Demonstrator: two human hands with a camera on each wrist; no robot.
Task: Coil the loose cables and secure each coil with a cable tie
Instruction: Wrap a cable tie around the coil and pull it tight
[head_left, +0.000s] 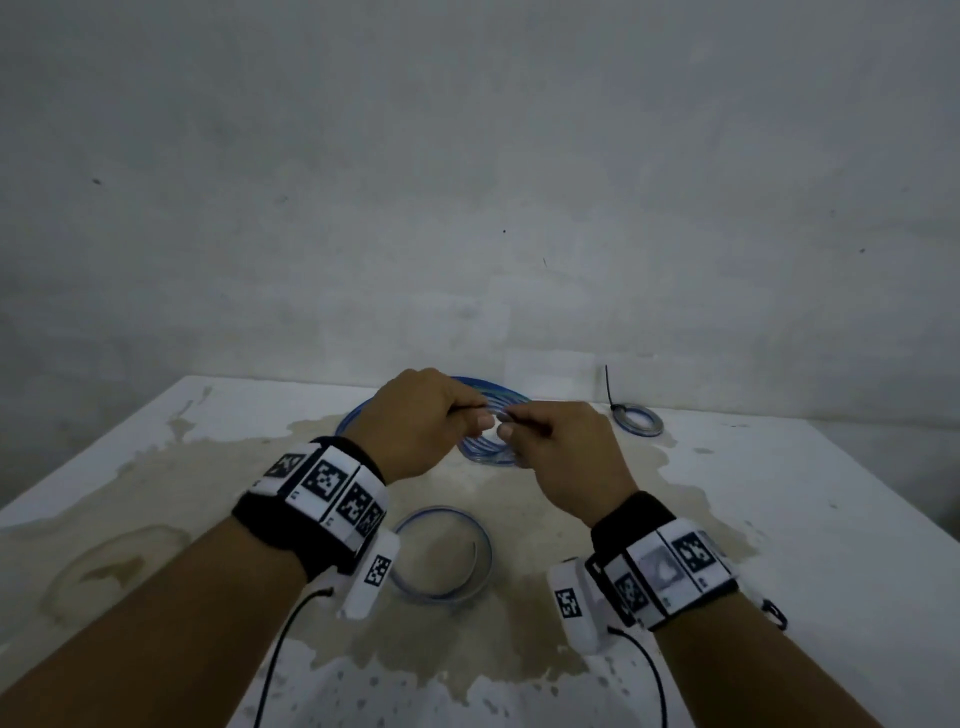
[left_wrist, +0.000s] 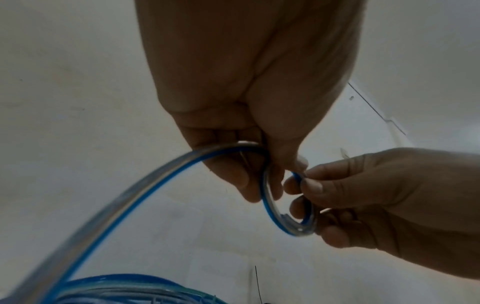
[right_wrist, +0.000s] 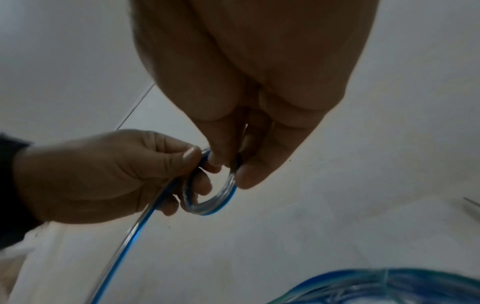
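A clear cable with a blue stripe (head_left: 483, 448) lies in a loose pile on the white table (head_left: 779, 493), behind and under my hands. Both hands meet above it. My left hand (head_left: 470, 415) grips the cable where it bends into a small loop (left_wrist: 270, 207). My right hand (head_left: 511, 422) pinches the other side of that loop (right_wrist: 215, 202) between thumb and fingers. From the left hand (left_wrist: 270, 172) the cable (left_wrist: 135, 197) runs down to the pile (left_wrist: 116, 290). In the right wrist view my right hand (right_wrist: 232, 166) holds the loop beside the left hand (right_wrist: 103, 174).
A second coil (head_left: 441, 551) lies flat near me between my wrists. At the back right sits a small coil (head_left: 638, 420) with a black cable tie (head_left: 608, 387) sticking up from it. The table is stained and ends at a grey wall.
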